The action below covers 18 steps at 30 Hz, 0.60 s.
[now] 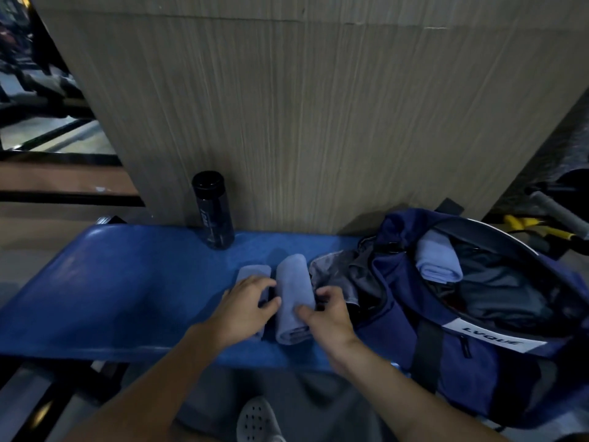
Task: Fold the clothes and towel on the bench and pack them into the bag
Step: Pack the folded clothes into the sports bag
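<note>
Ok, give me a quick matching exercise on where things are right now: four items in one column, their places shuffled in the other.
1. bottle
2. rolled towel
3. folded towel
4. grey garment

A. inside the open bag
B. upright at the back of the bench
C. crumpled on the bench against the bag
D. on the bench between the left hand and right hand

Pairs: 1-B, 2-D, 3-A, 4-C
</note>
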Motion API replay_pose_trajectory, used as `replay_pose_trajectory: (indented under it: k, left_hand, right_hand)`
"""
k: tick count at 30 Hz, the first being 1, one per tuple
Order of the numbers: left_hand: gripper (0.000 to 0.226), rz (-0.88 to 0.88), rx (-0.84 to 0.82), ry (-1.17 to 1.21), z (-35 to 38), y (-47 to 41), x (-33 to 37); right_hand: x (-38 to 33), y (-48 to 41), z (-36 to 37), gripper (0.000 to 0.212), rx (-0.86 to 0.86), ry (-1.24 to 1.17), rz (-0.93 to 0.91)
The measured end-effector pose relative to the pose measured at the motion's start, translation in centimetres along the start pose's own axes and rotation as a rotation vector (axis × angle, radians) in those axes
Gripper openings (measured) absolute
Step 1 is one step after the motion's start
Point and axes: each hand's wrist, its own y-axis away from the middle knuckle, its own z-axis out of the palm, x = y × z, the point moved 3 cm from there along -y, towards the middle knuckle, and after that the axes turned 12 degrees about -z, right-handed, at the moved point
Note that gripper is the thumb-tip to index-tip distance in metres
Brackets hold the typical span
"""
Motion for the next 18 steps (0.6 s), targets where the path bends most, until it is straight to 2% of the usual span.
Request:
replay_pose_trajectory:
  k: [3,7,9,11,14,16,18]
  left_hand:
    - [0.044,-0.113,0.030,0.424,-0.7,-0.3,2.1]
    - [0.069,-0.290,-0.064,0.954,-1.9,-0.2,6.0]
    - [0.059,-0.280,-0.085,1.145,-2.5,0.0,8.1]
    - [0.053,-0.230,-0.121,1.229,-2.9,0.4,10.4]
    - [0.062,-0.124,-0.205,1.225,-3.0,0.6,14.0]
    - [0.065,-0.054,-0.258,1.157,-3.0,1.1,16.8]
    - [0.065,0.006,-0.255,1.050,-2.8,1.6,19.6]
  right_hand:
    - [-2.0,0.6,-1.3,0.037,0.013,-0.058,-0.070]
    - [-4.7,1.5,-3.0,0.042,-0.062,-0.147,-0.172]
    - [-5.9,2.1,-4.1,0.046,-0.112,-0.133,-0.227]
    - [-7.0,2.5,-5.4,0.058,-0.125,-0.118,-0.265]
    - [-8.6,2.8,-8.2,0.082,-0.101,-0.183,-0.286]
    - [-9.5,2.9,-10.2,0.084,-0.093,-0.244,-0.279]
    - [-10.2,3.0,-12.2,0.078,-0.058,-0.229,-0.312]
